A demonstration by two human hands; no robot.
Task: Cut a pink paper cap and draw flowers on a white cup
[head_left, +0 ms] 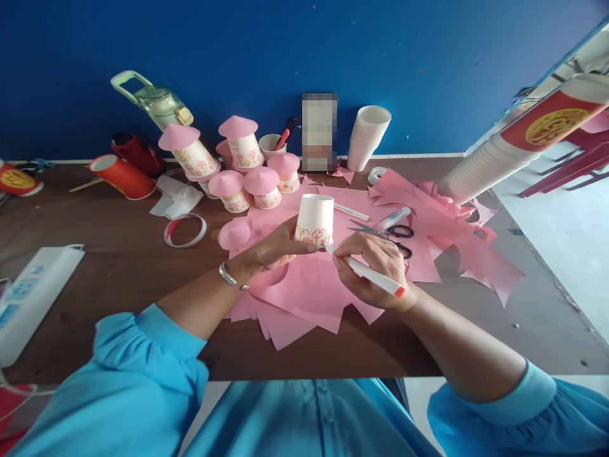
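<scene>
My left hand (280,246) is wrapped round a white paper cup (316,212), held upside down above the pink paper. Red and yellow flower drawings run round the cup's rim at the bottom. A white marker (373,276) with a red end is gripped in my right hand (373,263), its tip at the cup's lower edge. Behind my right hand lie open scissors (385,233) with black handles. Several decorated cups with pink cone tops (261,181) stand beyond my left hand, and one loose pink cone (235,234) lies nearer.
Pink paper sheets (304,304) and scraps (495,266) cover the table's middle and right. At the back are a phone (320,133), a cup stack (368,136) and a green bottle (159,101). A tape roll (203,231) and a power strip (40,298) lie left. A long cup stack (495,165) leans right.
</scene>
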